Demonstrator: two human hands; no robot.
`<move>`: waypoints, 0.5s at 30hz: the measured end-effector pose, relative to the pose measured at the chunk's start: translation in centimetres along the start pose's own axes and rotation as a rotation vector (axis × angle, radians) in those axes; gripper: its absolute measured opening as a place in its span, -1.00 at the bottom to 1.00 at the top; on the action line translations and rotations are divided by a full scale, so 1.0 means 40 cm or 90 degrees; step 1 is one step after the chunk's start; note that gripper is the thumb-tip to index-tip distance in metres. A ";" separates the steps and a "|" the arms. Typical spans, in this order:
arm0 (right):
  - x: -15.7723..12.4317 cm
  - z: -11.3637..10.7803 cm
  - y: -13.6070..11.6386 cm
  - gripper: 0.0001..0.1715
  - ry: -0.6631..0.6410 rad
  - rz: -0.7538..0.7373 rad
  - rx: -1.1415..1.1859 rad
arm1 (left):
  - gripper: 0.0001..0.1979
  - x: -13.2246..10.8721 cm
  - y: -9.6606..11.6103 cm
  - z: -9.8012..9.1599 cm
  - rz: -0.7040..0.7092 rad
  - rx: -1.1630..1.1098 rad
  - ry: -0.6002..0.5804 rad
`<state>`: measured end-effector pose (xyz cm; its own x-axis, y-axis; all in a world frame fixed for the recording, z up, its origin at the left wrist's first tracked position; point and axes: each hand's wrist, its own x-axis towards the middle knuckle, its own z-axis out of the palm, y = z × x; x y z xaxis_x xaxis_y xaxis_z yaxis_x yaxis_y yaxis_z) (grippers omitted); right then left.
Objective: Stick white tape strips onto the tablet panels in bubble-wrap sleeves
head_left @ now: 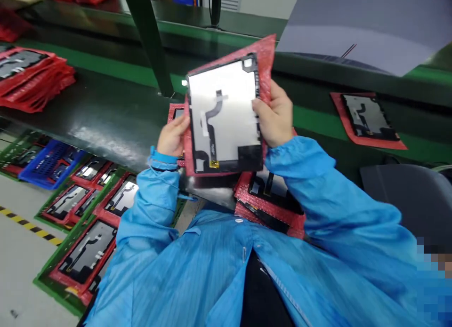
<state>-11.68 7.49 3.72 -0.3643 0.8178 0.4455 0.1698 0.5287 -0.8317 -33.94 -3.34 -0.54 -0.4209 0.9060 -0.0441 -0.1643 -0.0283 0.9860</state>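
Note:
Between my two hands I hold up a tablet screen panel (236,115), its silver back facing me, with a black rim and a dark ribbon cable. A red bubble-wrap sheet (266,59) lies behind the panel and sticks out at its top and right. My left hand (172,136) grips the left edge, fingers mostly hidden behind. My right hand (277,115) pinches the right edge, thumb on the front and fingers behind. Below my right forearm, more panels in red bubble wrap (268,207) are stacked near my body.
A single panel (369,115) on red wrap lies at the right. At the left of the dark bench (106,115) rises a stack of red-wrapped panels (35,77). Green crates (56,296) and a blue basket (42,169) stand below. A dark green post (146,40) rises ahead.

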 end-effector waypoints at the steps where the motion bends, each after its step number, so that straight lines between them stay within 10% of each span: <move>1: 0.028 0.053 0.010 -0.48 -0.002 0.011 0.006 | -0.75 0.020 0.011 -0.044 0.031 0.035 0.055; 7: 0.081 0.283 0.067 -0.64 -0.162 0.303 -0.246 | -0.91 0.117 -0.021 -0.174 -0.104 0.597 0.246; 15: 0.088 0.273 0.094 -0.66 -0.338 0.421 -0.447 | -0.81 0.101 -0.077 -0.139 -0.139 0.776 0.269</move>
<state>-22.30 9.86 -1.46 -0.3283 0.8745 -0.3570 0.8980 0.1717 -0.4051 -40.08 -1.93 -4.65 -0.7709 0.6352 -0.0474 0.5501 0.7015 0.4531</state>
